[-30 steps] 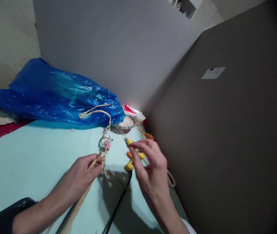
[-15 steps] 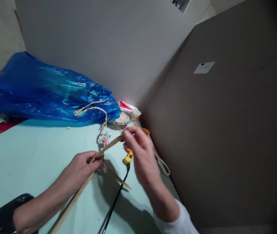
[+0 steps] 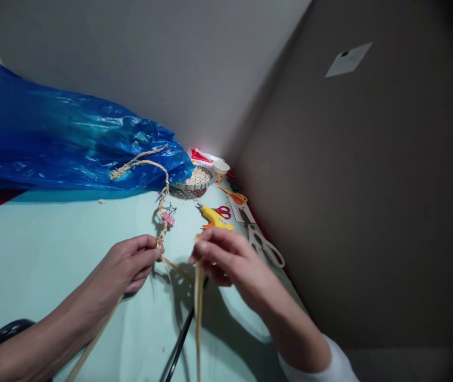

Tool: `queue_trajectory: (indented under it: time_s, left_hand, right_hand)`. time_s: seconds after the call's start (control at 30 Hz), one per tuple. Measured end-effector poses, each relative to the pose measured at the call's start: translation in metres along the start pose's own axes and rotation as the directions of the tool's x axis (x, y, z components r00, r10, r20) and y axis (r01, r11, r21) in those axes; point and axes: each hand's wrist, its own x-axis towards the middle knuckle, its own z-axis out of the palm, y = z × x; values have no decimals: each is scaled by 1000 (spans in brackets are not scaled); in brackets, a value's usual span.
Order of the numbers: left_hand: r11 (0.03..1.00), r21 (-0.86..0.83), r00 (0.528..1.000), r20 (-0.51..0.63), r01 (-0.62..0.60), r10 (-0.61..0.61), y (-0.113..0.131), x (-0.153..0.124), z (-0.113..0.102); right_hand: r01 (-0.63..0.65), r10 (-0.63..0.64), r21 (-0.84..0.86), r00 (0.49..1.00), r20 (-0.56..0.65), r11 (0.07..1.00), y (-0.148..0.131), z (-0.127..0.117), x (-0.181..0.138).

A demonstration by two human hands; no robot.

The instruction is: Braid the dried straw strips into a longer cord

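Observation:
My left hand (image 3: 130, 263) is closed, pinching the near end of a braided straw cord (image 3: 161, 183) that runs back toward the blue bag. A pink binder clip (image 3: 168, 218) hangs on the cord just beyond my fingers. My right hand (image 3: 226, 260) is closed on a flat straw strip (image 3: 198, 313) that hangs down toward me. Another strip (image 3: 91, 345) passes under my left hand toward the near edge.
A crumpled blue plastic bag (image 3: 51, 138) lies at the back left on the pale green table (image 3: 51, 249). A small woven basket (image 3: 192, 180), a paper cup (image 3: 220, 170), a yellow glue gun (image 3: 216, 218) with its black cable (image 3: 178, 345), and several scissors (image 3: 264, 246) sit by the brown partition.
My right hand has come back toward me and bent the straw strip down, so it now hangs toward the near edge. The glue gun is uncovered. The view has tilted down.

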Motion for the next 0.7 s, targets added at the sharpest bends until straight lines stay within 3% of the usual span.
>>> queue_trajectory:
  time_s: [0.07, 0.17, 0.33, 0.7]
  left_hand:
    - [1000, -2, 1000, 10, 3, -3, 0, 2, -1]
    - [999, -13, 999, -1, 32, -32, 0, 3, 0]
    - [996, -56, 995, -73, 63, -67, -3, 2, -1]
    - [991, -92, 979, -165, 101, -116, 4, -1, 2]
  right_hand:
    - [-39, 44, -54, 996, 82, 998, 16, 17, 12]
    - [74, -45, -253, 992, 118, 965, 31, 25, 21]
    - [160, -139, -456, 987, 79, 875, 34, 21, 21]
    - [104, -160, -682, 987, -20, 724, 32, 30, 6]
